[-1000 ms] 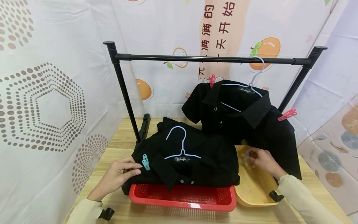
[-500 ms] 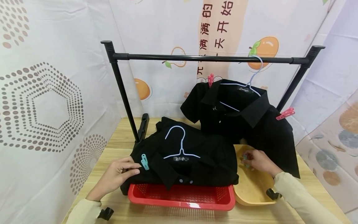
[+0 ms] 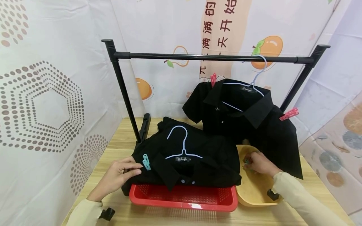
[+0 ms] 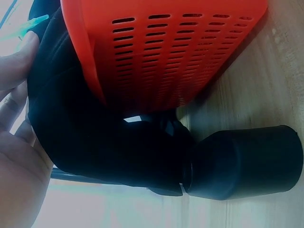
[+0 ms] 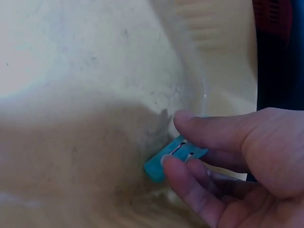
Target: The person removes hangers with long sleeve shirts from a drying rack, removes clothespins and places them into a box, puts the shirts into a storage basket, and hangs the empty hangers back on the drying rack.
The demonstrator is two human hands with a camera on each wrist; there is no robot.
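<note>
Fetching a peg seems the step in hand: the right hand [image 3: 259, 163] pinches a teal peg [image 5: 155, 169] in its fingers within the basin [image 3: 255, 192], right. The left hand [image 3: 117, 175] pinches the near shirt [image 3: 217, 163] beside a second peg [image 3: 146, 162]. Next probably calls for carrying the held peg to that shirt.

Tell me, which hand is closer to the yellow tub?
The right hand: it's in the yellow tub, pinching a teal clip. The left hand is beyond the red basket, touching a black shirt.
</note>
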